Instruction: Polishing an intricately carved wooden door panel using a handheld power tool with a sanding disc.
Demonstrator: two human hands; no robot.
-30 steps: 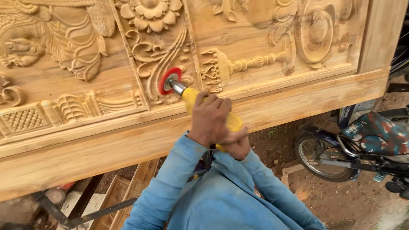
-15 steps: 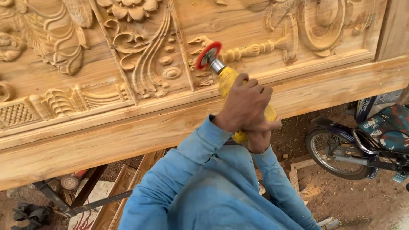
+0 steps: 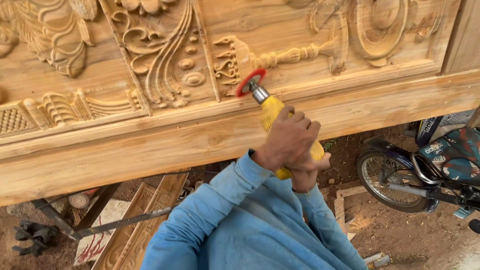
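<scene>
We wrap our left hand point(image 3: 290, 142) tight around the yellow power tool point(image 3: 280, 117), and our right hand point(image 3: 307, 172) clasps the tool's rear end from beneath. Its red sanding disc point(image 3: 251, 82) presses against the carved wooden panel point(image 3: 165, 70), beside a leafy carving. A motorbike point(image 3: 425, 165) stands to our right.

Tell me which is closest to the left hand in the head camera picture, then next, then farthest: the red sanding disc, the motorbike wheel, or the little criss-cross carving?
From the left hand:
1. Red sanding disc, just up and left, on the yellow tool's tip.
2. Motorbike wheel, low on the right.
3. Criss-cross carving, far at the left edge of the wooden panel.
</scene>
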